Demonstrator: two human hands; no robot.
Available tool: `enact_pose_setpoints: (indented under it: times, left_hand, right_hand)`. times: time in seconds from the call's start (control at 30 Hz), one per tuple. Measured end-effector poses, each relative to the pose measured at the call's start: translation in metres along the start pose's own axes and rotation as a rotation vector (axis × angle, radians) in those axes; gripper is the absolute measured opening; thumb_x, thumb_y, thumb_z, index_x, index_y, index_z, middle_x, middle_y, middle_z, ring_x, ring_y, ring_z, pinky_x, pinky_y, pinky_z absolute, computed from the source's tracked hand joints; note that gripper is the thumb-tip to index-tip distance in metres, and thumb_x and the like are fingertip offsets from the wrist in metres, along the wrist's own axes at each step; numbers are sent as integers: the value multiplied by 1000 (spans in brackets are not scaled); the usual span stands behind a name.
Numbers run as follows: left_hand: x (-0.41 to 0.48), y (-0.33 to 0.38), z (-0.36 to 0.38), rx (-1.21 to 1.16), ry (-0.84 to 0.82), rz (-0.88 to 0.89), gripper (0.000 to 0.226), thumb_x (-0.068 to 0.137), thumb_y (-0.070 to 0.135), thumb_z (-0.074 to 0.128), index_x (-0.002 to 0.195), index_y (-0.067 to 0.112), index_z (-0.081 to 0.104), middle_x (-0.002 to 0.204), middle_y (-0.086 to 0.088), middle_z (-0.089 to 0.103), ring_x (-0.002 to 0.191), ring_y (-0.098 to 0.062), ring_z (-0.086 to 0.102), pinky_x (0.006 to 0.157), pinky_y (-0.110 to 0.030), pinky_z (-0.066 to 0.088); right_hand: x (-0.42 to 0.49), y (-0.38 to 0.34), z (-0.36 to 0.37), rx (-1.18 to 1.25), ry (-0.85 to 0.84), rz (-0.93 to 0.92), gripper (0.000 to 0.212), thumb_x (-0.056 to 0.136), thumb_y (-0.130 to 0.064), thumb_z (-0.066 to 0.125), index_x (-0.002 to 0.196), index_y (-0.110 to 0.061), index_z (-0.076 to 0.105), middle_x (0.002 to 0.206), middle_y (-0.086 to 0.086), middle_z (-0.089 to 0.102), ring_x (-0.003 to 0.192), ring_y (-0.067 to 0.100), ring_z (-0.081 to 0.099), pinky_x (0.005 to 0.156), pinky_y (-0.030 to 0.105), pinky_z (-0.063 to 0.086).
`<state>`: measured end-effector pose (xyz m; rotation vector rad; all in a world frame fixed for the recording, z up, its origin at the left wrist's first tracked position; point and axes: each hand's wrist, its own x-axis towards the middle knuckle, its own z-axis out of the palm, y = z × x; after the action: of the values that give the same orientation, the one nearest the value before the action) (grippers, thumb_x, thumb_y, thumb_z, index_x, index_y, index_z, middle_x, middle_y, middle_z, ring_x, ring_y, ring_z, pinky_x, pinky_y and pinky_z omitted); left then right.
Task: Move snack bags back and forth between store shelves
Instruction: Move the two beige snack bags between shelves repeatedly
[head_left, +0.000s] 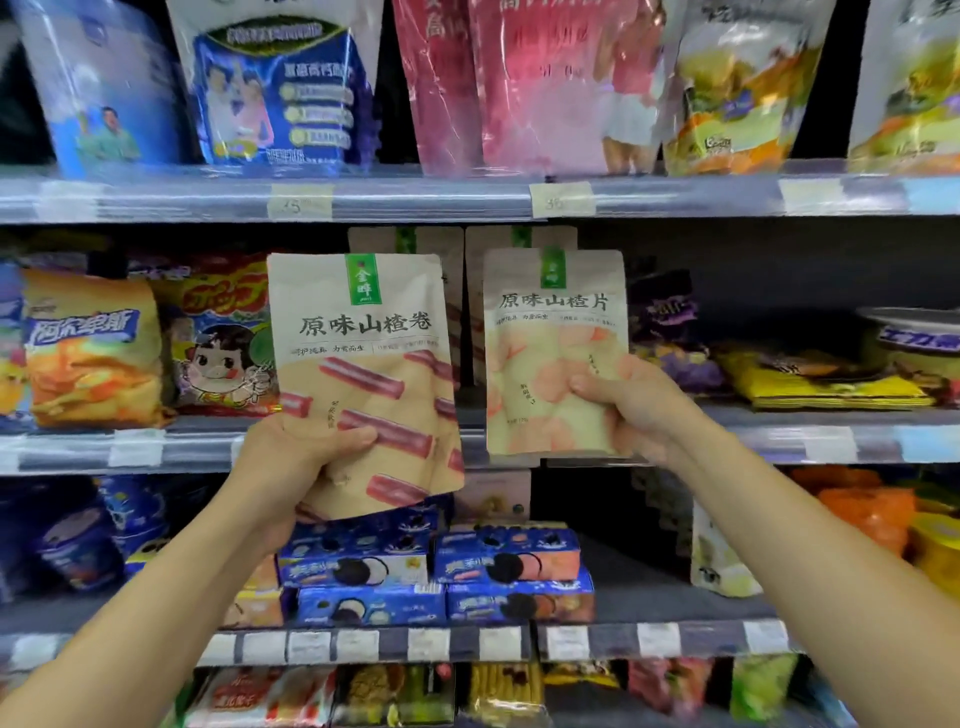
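Head view, left hand (291, 457) grip pinching roll bag (363, 379), right hand (631, 410) grip pinching slice bag (550, 353).

Dim store light w/ dark shelf recesses, glare on top-row bags (545, 78), edges blurred & wide-angle warped

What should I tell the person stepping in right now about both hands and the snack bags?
Left hand: gripping the lower part of the beige bag with red rolls, held up in front of the middle shelf.
Right hand: gripping the right edge of the beige bag with pink slices, held upright at the same shelf's front edge.
More bags of the same brand stand behind them on that shelf.
Done: both bags are in hand.
Left: set each bag on a shelf; which shelf comes next cannot be told.
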<state>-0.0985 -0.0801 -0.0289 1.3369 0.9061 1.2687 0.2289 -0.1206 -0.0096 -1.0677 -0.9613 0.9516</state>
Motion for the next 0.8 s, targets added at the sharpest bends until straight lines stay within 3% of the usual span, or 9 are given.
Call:
enact_pose_setpoints:
  times: [0.2,0.4,0.5,0.6,0.7,0.8]
  left_hand:
    - [20,-5,5,-32,42,1,49,60,11,83,107,4,71,96,-11,77,85,-27,74,71,-36,55]
    - [45,-3,6,-73,31,17,60,51,15,84,108,4,70,98,-12,77,89,-30,73,78,-42,56]
    - [58,-4,4,-62,2,32,51,55,13,84,104,5,71,97,-13,77,89,-30,73,80,-42,56]
    - [72,-3,5,-27,-39,47,40,59,12,82,97,7,73,94,-13,77,83,-27,73,73,-37,55]
    - [88,-2,7,-19,-58,42,36,64,8,81,99,3,73,92,-12,77,83,-27,73,73,-37,55]
    - [104,-3,10,-26,-69,20,22,75,1,75,96,5,73,90,-10,77,83,-26,72,71,-35,56]
  right_hand:
    - [60,-7,2,-39,-33,-7,35,79,1,70,114,-2,67,116,16,69,110,33,65,96,47,51]
    - [89,6,7,-38,96,-27,37,74,10,71,109,-4,66,102,12,72,103,31,67,93,43,53]
    - [94,16,7,-53,145,-44,38,73,7,74,107,-7,67,105,10,73,103,27,67,96,43,51]
    - [100,21,4,-63,124,-49,53,70,5,76,121,-3,62,112,10,71,104,25,66,97,42,50]
    - [100,20,3,-114,100,-89,38,76,12,69,108,-8,66,102,7,72,98,24,66,89,36,53]
    - [102,24,0,-131,76,-110,40,74,13,70,107,-10,66,104,8,72,100,24,66,93,36,51]
